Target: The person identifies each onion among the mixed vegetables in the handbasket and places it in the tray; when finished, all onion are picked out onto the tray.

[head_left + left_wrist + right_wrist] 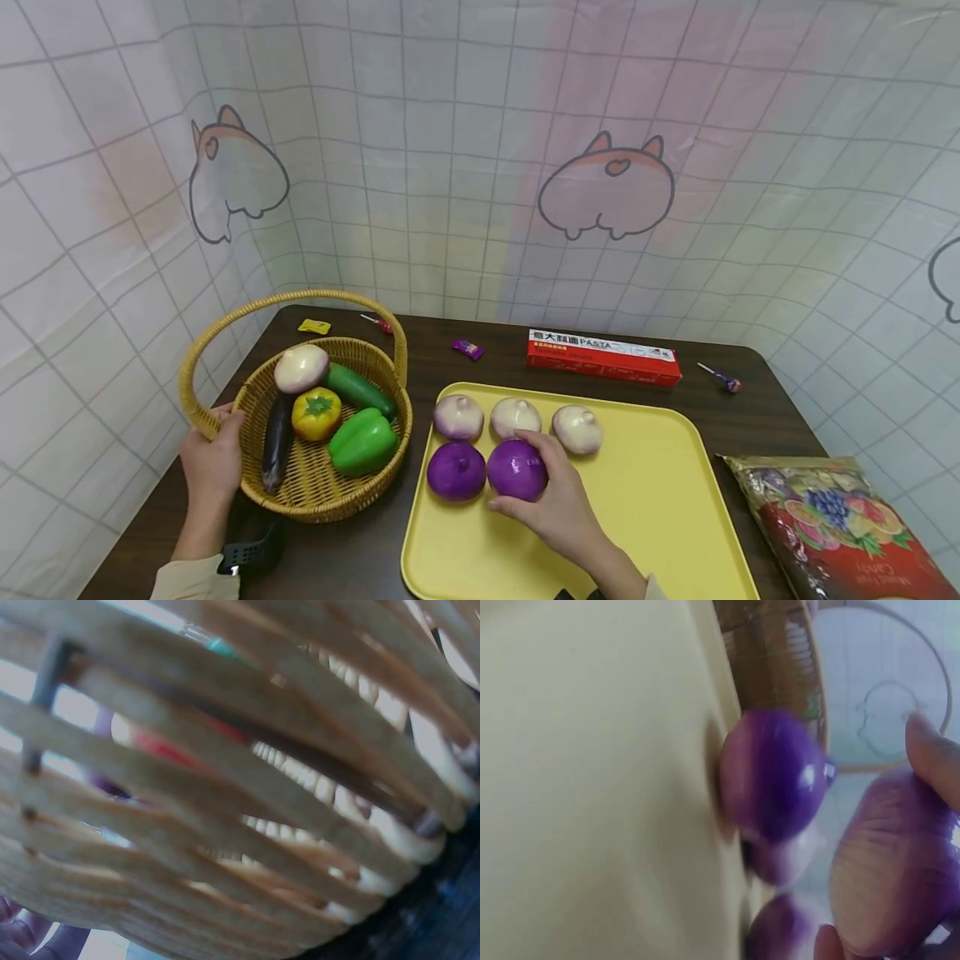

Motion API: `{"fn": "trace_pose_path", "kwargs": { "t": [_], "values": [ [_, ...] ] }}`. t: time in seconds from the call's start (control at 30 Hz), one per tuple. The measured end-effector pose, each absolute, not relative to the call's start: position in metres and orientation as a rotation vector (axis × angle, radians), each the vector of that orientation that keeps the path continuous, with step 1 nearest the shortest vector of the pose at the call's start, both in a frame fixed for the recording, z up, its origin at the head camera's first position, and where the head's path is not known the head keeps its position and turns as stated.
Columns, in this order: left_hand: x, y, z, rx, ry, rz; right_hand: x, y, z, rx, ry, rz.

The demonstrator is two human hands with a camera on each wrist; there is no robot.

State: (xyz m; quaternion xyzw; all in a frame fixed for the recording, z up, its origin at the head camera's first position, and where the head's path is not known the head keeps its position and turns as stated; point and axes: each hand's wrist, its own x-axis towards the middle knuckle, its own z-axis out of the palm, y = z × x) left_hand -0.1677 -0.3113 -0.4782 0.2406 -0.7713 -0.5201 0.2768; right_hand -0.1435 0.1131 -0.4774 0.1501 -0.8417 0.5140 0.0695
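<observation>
My right hand (546, 492) grips a purple onion (515, 468) resting on the yellow tray (660, 500), fingers curled over its top and thumb under its near side. In the right wrist view that purple onion (896, 870) fills the right side beside a fingertip (932, 754). A second purple onion (456, 471) lies just left of it; it shows as the rounder onion (772, 776) on the tray (592, 787). Three pale onions (516, 417) sit in a row behind. My left hand (212, 458) holds the rim of the wicker basket (315, 492); its weave (225, 787) fills the left wrist view.
The basket holds a pale onion (301, 367), cucumber (360, 390), yellow pepper (317, 413), green pepper (363, 442) and aubergine (277, 439). A red pasta box (602, 357) lies behind the tray, with small wrapped sweets (467, 348) near it. A snack bag (832, 525) lies at the right.
</observation>
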Motion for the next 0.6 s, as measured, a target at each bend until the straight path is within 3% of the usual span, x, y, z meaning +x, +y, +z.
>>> {"fn": "trace_pose_path", "kwargs": {
  "t": [0.27,0.6],
  "values": [
    [-0.168,-0.310,-0.476,0.659,-2.073,-1.398,-0.145,0.134,-0.494,0.249,-2.605,1.591],
    [-0.168,-0.310,-0.476,0.657,-2.088,-1.396,-0.151,0.142,-0.508,0.332,-2.586,1.634]
  ]
}}
